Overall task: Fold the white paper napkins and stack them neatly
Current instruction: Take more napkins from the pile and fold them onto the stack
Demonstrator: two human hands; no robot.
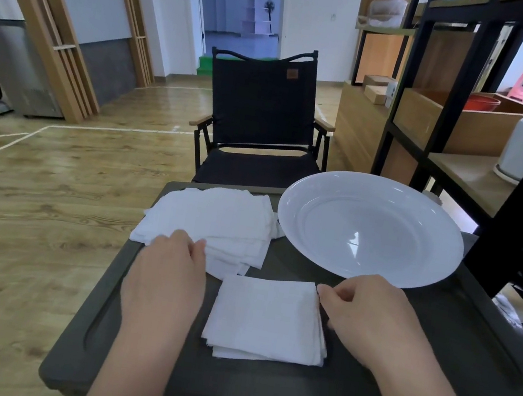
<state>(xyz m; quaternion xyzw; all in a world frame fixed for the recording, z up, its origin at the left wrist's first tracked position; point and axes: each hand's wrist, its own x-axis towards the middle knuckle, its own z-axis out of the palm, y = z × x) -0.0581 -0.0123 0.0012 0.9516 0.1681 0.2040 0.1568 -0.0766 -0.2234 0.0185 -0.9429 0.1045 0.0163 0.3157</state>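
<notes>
Dark table (435, 342), seen from above and behind the hands. Folded napkins (265, 319) lie stacked at table centre, square, edges roughly aligned, layers showing at the near and right edges. Loose pile (213, 217) of unfolded napkins sits at the far left corner, sheets fanned and overhanging one another.

Left hand (166, 280): palm down, fingers fairly straight, tips resting on the near edge of the loose pile; no pinch visible. Right hand (368, 315): fingers curled, thumb and forefinger meeting at the far right corner of the folded stack, touching it. Hands well apart, stack between them.

White plate (291, 216) at far right, just beside the pile. Black chair (259, 109) beyond the table. Shelf (460, 173) to the right.
</notes>
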